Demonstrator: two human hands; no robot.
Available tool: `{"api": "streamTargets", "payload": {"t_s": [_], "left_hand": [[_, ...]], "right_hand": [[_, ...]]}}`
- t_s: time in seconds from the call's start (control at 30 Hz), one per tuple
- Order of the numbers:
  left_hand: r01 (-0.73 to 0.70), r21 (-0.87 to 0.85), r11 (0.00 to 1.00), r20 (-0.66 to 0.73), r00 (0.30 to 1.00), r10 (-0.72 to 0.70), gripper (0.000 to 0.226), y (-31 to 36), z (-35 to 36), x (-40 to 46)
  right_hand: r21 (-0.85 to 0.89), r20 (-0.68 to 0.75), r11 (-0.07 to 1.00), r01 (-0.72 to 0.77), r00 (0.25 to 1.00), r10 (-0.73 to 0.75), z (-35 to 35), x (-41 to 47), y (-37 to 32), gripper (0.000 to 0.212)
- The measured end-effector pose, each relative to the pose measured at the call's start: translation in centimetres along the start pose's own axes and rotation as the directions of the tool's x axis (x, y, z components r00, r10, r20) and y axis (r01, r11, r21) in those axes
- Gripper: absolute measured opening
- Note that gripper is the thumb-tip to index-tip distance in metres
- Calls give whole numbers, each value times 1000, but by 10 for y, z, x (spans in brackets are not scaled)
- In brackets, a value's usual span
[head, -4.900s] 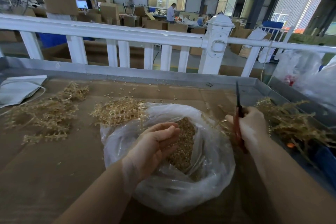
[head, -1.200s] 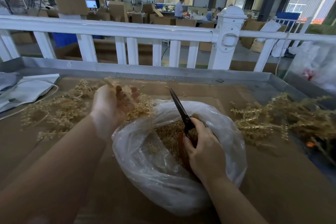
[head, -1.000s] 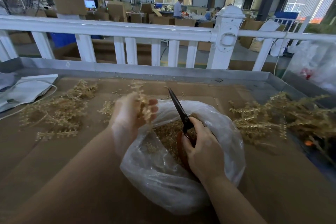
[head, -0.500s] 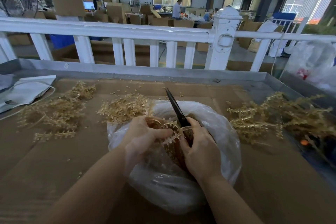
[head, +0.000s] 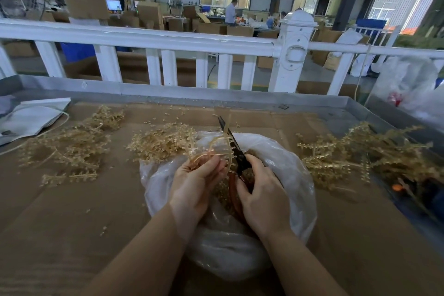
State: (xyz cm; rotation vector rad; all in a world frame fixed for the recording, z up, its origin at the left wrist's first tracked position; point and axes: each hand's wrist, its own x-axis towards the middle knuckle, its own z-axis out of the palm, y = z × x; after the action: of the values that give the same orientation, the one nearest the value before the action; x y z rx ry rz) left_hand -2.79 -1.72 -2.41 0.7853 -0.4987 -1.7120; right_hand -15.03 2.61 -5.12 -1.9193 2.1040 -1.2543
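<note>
You had your left hand pinching a sprig over the bag, right hand gripping the scissors at its stem, clippings already bagged, 3 piles seemingly left to cut.

The sprig you grip is pale gold, the scissors black-bladed with red-brown handles, the plastic bag beneath milky-clear, the cardboard brown.
</note>
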Motion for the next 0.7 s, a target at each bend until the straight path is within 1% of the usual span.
{"api": "streamTargets", "payload": {"t_s": [0.13,0.3,0.4,0.43,0.5,0.6,0.7], "left_hand": [[23,14,1000,-14,1000,-23,27,0,-2,-1],[22,14,1000,-1,1000,-22,29,0,-4,-3],[22,-4,1000,-6,1000,-22,43,0,-6,-5],[19,-13,1000,12,1000,-19,44,0,-5,-6],[8,-10,1000,48,999,-8,40,0,-3,-9],[-22,2,1000,11,1000,22,37,-2,-2,-9],[-8,11,1000,-4,1000,8,37,-1,-2,-10]], "right_hand": [[2,-4,1000,-6,1000,6,0,0,1,49],[1,4,1000,-4,1000,4,1,0,0,49],[2,3,1000,-3,1000,3,1,0,0,49],[1,2,1000,-3,1000,3,1,0,1,49],[1,0,1000,-2,1000,2,1,0,1,49],[5,-9,1000,4,1000,-4,1,-1,1,48],[11,-14,1000,4,1000,-4,1,-1,0,48]]}}
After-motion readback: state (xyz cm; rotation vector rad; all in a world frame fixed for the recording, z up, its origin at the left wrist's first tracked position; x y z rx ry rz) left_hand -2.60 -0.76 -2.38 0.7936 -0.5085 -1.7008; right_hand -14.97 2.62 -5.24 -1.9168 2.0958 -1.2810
